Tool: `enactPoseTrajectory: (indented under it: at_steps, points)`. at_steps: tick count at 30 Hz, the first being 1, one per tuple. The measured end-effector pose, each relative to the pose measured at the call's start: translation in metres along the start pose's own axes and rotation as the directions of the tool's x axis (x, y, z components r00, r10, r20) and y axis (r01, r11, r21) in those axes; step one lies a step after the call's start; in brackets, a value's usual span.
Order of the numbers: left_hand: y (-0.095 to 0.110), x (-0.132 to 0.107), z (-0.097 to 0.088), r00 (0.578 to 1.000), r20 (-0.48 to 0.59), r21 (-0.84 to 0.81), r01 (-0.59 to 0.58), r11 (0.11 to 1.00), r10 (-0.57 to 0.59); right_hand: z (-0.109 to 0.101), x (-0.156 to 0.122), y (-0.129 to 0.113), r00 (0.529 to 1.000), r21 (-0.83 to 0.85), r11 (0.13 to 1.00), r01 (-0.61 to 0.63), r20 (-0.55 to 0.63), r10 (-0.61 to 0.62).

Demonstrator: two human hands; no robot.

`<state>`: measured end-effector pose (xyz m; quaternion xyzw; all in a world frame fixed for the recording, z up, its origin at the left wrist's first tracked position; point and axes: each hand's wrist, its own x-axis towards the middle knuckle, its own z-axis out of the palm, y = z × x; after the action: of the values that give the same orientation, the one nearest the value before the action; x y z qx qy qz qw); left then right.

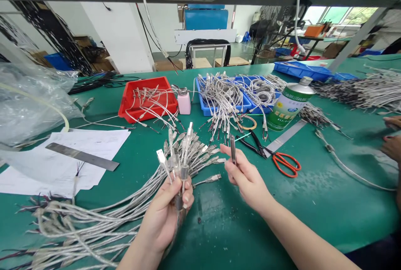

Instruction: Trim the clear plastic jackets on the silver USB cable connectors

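Observation:
My left hand (167, 213) is closed round a thick bundle of grey cables (103, 215) whose USB plugs (184, 153) fan out upward above my fingers. The cables trail off to the lower left across the green table (313, 203). My right hand (242, 174) pinches a small dark metal tool or plug (233, 149) upright between thumb and fingers, just right of the plug ends.
Behind stand a red tray (130, 98) with cables, a pink bottle (184, 102), blue trays (219, 107) heaped with cables, and a tilted green-white can (290, 105). Orange-handled scissors (283, 163), black pliers and a steel ruler (82, 156) on papers lie nearby. Another person's hands (391, 136) show at right.

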<state>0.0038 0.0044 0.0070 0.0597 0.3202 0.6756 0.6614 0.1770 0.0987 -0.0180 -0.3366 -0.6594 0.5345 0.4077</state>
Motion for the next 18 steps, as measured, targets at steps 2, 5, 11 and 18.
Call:
enactPoseTrajectory:
  at_steps: [2, 5, 11, 18]
  points:
    - [0.0, 0.001, -0.002, 1.0, -0.002, -0.008, 0.005, 1.0, -0.005, -0.001, -0.001, 0.001, 0.999, -0.032, 0.999, 0.028, 0.022, -0.028]
    - [-0.001, 0.002, -0.003, 1.0, 0.004, -0.007, 0.007, 1.0, -0.007, -0.002, -0.002, 0.001, 0.997, -0.023, 0.998, 0.054, 0.055, -0.052]
    - [0.0, -0.003, 0.0, 0.997, 0.076, 0.031, -0.007, 0.999, 0.005, -0.001, 0.001, -0.003, 0.983, 0.188, 0.981, 0.048, 0.165, -0.08]
    - [-0.002, -0.003, 0.001, 0.999, 0.026, 0.097, -0.026, 0.995, 0.023, 0.003, 0.003, -0.01, 0.963, 0.31, 0.936, -0.166, 0.255, 0.086]
